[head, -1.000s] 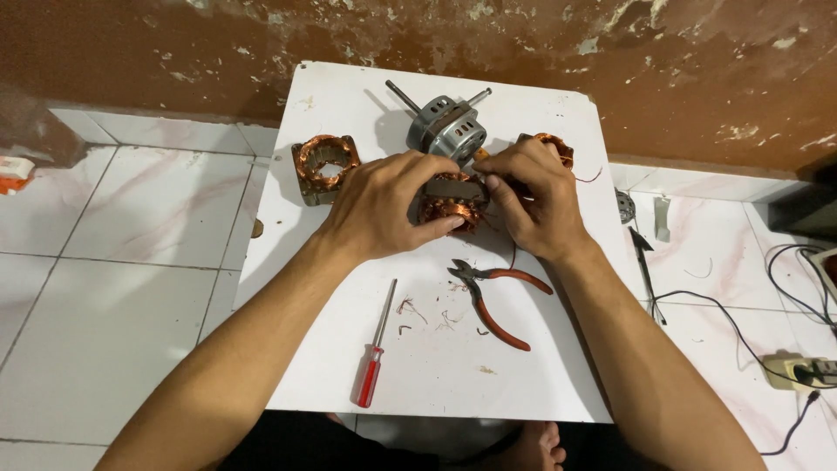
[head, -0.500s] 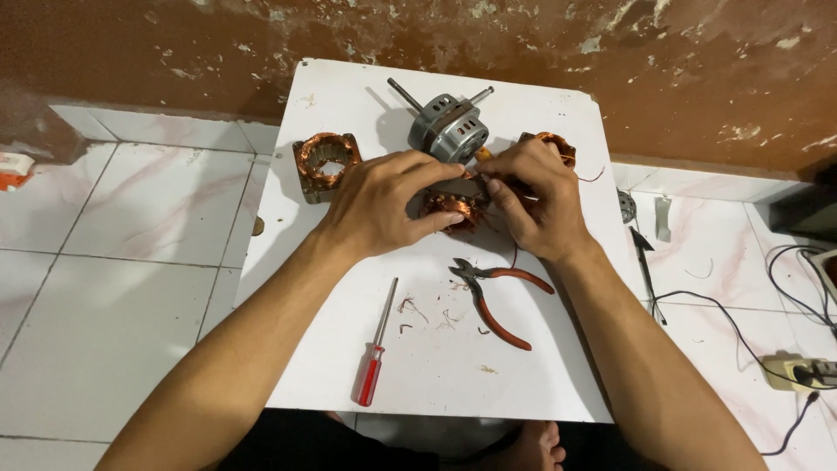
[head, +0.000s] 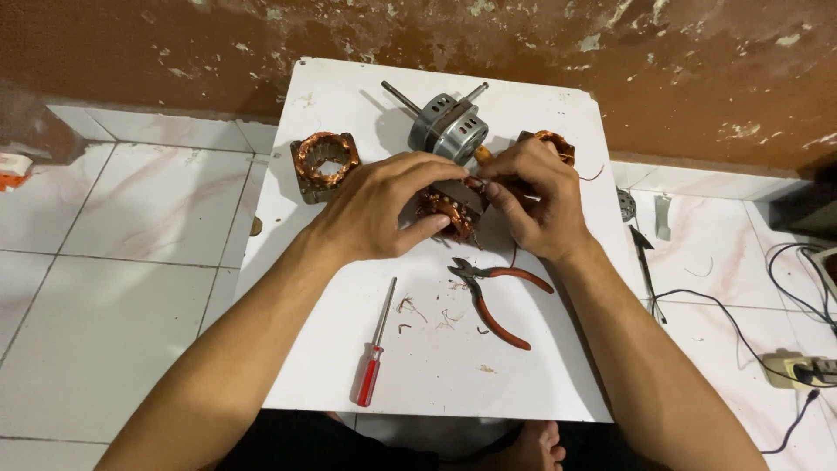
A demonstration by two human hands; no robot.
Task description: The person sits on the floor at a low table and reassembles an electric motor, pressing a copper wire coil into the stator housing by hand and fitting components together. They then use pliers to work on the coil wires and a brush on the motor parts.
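Centrally, near the far half of the white board point(head: 349, 366), both hands are meeting over a copper-wound stator point(head: 446, 215); the left hand point(head: 384, 205) is curling around it from the left side, thumb lying underneath against its near edge and fingers arching over the top, so the hand is closing on the part rather than lying flat; the right hand point(head: 534, 196) is coming in from the right, its fingertips pinching together at the upper edge of the same stator, though whether they are gripping a strand of wire or the winding itself is too small to tell; the stator is sitting between the two hands, mostly covered by them, with only its reddish coils and a bit of grey metal showing; just beside the left hand, a second stator with copper coils point(head: 324, 162) is lying flat on the board; behind the hands, a grey motor housing with a shaft point(head: 449, 125) is resting at a tilt; another coppery winding point(head: 554, 142) is peeking out behind the right hand; nearer the person, red-handled pliers point(head: 493, 292) are lying with their handles spread, and a red-handled screwdriver point(head: 373, 358) is lying well apart from them to the left, with small wire scraps point(head: 436, 318) scattered between.
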